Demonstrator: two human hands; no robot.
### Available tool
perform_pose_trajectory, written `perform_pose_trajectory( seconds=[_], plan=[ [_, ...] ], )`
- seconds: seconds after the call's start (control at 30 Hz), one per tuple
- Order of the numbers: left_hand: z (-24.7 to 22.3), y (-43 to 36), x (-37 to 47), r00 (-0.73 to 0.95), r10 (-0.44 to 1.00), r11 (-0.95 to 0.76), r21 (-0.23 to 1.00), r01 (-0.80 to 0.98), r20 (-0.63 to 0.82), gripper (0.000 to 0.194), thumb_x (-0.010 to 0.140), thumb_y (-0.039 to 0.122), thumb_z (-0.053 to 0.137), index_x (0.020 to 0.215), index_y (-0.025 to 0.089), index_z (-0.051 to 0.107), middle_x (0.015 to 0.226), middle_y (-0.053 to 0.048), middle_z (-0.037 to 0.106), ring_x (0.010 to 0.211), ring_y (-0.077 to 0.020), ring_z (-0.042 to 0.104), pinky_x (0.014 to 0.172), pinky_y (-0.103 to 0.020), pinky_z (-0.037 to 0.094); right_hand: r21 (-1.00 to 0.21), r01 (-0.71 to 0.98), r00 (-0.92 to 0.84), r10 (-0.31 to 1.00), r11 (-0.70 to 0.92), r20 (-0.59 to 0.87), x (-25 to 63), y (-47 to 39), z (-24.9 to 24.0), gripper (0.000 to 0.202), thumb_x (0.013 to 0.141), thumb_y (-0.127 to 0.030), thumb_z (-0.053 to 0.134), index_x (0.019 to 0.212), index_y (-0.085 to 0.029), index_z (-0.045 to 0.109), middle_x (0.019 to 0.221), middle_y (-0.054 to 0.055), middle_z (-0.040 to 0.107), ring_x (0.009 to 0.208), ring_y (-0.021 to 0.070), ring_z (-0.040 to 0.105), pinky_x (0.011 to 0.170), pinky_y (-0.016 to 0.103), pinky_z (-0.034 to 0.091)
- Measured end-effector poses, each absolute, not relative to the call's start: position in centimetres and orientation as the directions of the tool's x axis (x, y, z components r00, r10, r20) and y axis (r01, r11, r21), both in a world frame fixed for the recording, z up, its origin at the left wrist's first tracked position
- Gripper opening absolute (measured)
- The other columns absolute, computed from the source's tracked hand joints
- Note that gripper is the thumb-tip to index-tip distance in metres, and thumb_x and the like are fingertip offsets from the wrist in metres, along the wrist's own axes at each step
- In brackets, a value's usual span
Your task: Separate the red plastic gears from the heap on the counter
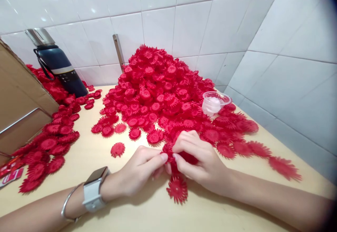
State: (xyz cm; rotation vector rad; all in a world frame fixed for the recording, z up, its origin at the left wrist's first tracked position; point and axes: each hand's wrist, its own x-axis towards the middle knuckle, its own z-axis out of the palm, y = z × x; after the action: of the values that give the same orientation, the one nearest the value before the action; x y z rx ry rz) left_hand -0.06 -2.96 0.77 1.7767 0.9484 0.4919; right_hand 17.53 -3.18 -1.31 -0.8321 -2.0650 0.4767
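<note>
Holding red frilled pieces (166,149) in left hand (139,170) and right hand (204,160) over a worktop (137,218), facing a heap (155,88) of similar pieces with a clear cup (207,108) at its right edge.

Tiled walls (192,28) and heaped red pieces (158,91) suggest a workroom.

Bench (89,147), from hands (140,168) (201,161): disc pile (158,84) 12 o'clock | tub (207,107) at its edge, 1 o'clock | bottle (64,68), carton (18,77) 10 o'clock

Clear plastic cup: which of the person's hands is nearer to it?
Right. The right hand is in front of the clear plastic cup, slightly left; the left hand is farther away, toward the front left.
</note>
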Motion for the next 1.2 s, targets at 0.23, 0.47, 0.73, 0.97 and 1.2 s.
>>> perform_pose_trajectory(
  seconds=[0.23, 0.47, 0.73, 0.97, 1.2],
  plan=[
    [-0.4, -2.1, -0.2, 0.184, 0.983, -0.040, 0.982, 0.183, 0.006, 0.045, 0.087, 0.038, 0.036, 0.048, 0.016, 0.038, 0.045, 0.004, 0.038, 0.044, -0.0083, 0.036, 0.048, -0.021, 0.031, -0.840, 0.401, -0.051, 0.924, 0.367, 0.379, 17.9, -2.2, -1.7, 0.013, 0.083, -0.021, 0.044, 0.072, -0.020, 0.050, 0.072, 0.001, 0.053, 0.068, 0.0153, 0.050, 0.063, 0.029, 0.041],
    [-0.6, -1.6, 0.0, 0.205, 0.979, 0.018, 1.000, -0.002, -0.017, 0.032, 0.081, 0.039, 0.047, 0.059, 0.017, 0.041, 0.051, 0.007, 0.032, 0.045, -0.0062, 0.028, 0.044, -0.019, 0.024, -0.825, 0.372, -0.072, 0.899, 0.427, 0.433, 17.9, -2.3, -2.2, 0.031, 0.080, -0.015, 0.051, 0.109, -0.025, 0.053, 0.101, 0.002, 0.062, 0.093, 0.0170, 0.056, 0.083, 0.032, 0.044],
    [0.2, -2.2, 0.3, 0.464, 0.880, -0.016, 0.972, 0.233, -0.097, 0.030, 0.083, 0.033, 0.047, 0.059, 0.015, 0.046, 0.055, 0.004, 0.040, 0.053, -0.0085, 0.037, 0.052, -0.021, 0.029, -0.601, 0.234, -0.355, 0.642, 0.764, 0.679, 18.1, -2.4, -2.0, 0.023, 0.079, -0.004, 0.049, 0.072, -0.022, 0.063, 0.088, 0.003, 0.068, 0.088, 0.0189, 0.059, 0.081, 0.036, 0.042],
    [0.3, -2.5, 0.3, 0.435, 0.898, -0.072, 0.956, 0.285, -0.062, 0.020, 0.082, 0.029, 0.051, 0.067, 0.015, 0.053, 0.062, 0.003, 0.047, 0.057, -0.0096, 0.041, 0.054, -0.020, 0.034, -0.800, 0.358, -0.274, 0.873, 0.481, 0.402, 17.7, -2.9, -1.3, 0.024, 0.075, -0.020, 0.056, 0.099, -0.021, 0.051, 0.096, 0.006, 0.061, 0.088, 0.0201, 0.056, 0.077, 0.036, 0.045],
    [0.1, -2.6, 0.1, 0.435, 0.900, -0.150, 0.940, 0.307, 0.002, 0.014, 0.081, 0.029, 0.053, 0.077, 0.016, 0.058, 0.067, 0.002, 0.054, 0.063, -0.0109, 0.047, 0.059, -0.021, 0.038, -0.635, 0.460, -0.486, 0.775, 0.620, 0.404, 17.6, -2.7, -1.0, 0.026, 0.086, -0.015, 0.041, 0.060, -0.017, 0.041, 0.062, -0.001, 0.048, 0.062, 0.0129, 0.042, 0.064, 0.031, 0.034]
  ],
)
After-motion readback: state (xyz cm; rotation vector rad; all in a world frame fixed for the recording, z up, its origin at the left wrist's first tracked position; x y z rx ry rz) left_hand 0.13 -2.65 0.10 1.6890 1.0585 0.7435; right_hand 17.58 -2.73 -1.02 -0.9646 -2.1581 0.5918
